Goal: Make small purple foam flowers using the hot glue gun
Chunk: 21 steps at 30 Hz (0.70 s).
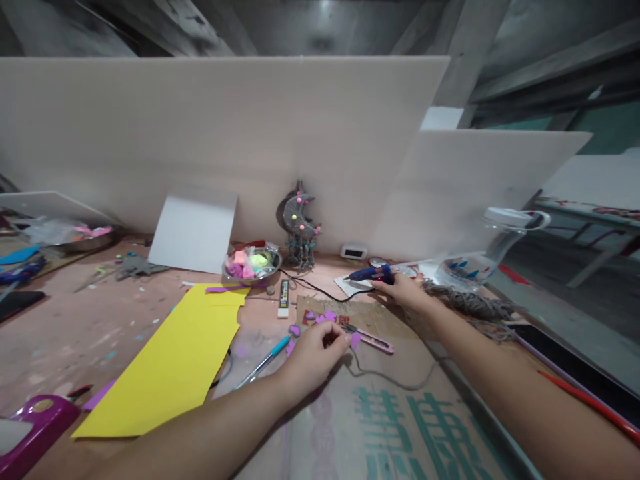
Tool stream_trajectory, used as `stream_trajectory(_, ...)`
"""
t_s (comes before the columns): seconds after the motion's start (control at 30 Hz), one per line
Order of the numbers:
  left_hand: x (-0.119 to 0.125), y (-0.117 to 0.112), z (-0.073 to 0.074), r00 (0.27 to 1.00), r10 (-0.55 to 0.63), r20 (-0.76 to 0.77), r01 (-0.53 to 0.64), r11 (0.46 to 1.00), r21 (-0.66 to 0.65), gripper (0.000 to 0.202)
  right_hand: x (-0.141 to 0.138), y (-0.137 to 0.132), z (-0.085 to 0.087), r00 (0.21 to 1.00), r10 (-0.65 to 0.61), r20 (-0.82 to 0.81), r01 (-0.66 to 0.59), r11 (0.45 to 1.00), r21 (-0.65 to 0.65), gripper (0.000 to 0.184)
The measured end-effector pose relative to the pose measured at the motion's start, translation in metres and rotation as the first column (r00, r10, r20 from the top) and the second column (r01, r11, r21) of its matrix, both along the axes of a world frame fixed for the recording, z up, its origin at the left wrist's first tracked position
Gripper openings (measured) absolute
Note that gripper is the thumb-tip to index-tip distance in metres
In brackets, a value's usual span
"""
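Observation:
My left hand (pixel 317 353) is closed in a pinch over the cardboard (pixel 340 413), with a small purple foam piece (pixel 355 341) at its fingertips. A grey string (pixel 395 383) curves from near that piece to the right across the cardboard. Farther back, my right hand (pixel 403 292) is wrapped round the rear of a blue glue gun (pixel 371 273), whose nozzle points left above a small white pad (pixel 351 287). Next to the left hand lie a pink craft knife (pixel 373 340), more purple cutouts (pixel 326 316) and a blue pen (pixel 265 361).
Yellow sheet (pixel 170 360) lies left of the cardboard. At the back stand a bowl of coloured clay (pixel 251 263), a grey moon ornament (pixel 299 217) and a white board (pixel 194 233). Grey yarn (pixel 465 300), a clear jug (pixel 493 250) and a phone (pixel 575 363) are at right.

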State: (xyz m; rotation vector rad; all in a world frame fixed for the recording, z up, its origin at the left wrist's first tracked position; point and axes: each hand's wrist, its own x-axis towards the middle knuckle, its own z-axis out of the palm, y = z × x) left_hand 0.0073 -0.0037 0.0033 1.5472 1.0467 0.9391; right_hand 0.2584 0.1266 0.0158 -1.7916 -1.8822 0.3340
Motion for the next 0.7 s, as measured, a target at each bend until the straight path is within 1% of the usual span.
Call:
stream_trajectory(0.2,0.000,0.000,0.002,1.000,-0.006,-0.014,0.006,1.000,0.017,0.025,0.012,-0.019,0.005,0.998,0.058,-0.037,-0.056,0.998,0.043,0.037)
stream_trajectory(0.3,-0.001,0.000,0.002,1.000,-0.010,-0.012,0.010,0.999,0.033,0.026,0.020,-0.036,0.007,0.999,0.033,-0.030,-0.031,0.997,0.070,0.043)
stream_trajectory(0.4,-0.001,0.000,0.001,1.000,-0.007,0.007,0.007,0.999,0.042,0.027,0.021,-0.061,0.009,0.999,-0.027,-0.027,0.031,0.991,0.130,0.041)
stream_trajectory(0.5,-0.001,0.001,-0.002,1.000,-0.008,0.025,0.007,0.999,0.042,0.028,0.004,-0.095,0.012,0.999,-0.033,-0.035,0.039,0.984,0.174,0.030)
stream_trajectory(0.53,-0.001,0.002,-0.004,0.999,-0.011,0.032,0.010,0.999,0.045,0.028,-0.006,-0.109,0.013,0.998,0.048,-0.044,-0.041,0.987,0.155,0.027)
stream_trajectory(0.57,-0.001,0.002,-0.005,0.999,-0.013,0.039,0.011,0.999,0.050,0.028,-0.017,-0.122,0.014,0.990,0.123,-0.073,-0.115,0.988,0.102,0.026)
stream_trajectory(0.6,-0.001,0.003,-0.005,0.999,-0.014,0.046,0.011,0.998,0.054,0.028,-0.029,-0.135,0.015,0.977,0.167,-0.130,-0.166,0.986,0.018,0.025)
stream_trajectory(0.67,-0.002,0.003,-0.007,0.998,-0.008,0.057,0.005,0.998,0.062,0.028,-0.053,-0.156,0.014,0.944,0.171,-0.282,-0.208,0.973,-0.105,0.026)
stream_trajectory(0.7,-0.002,0.003,-0.007,0.998,-0.004,0.062,0.000,0.998,0.065,0.029,-0.063,-0.164,0.013,0.913,0.180,-0.365,-0.251,0.955,-0.157,0.030)
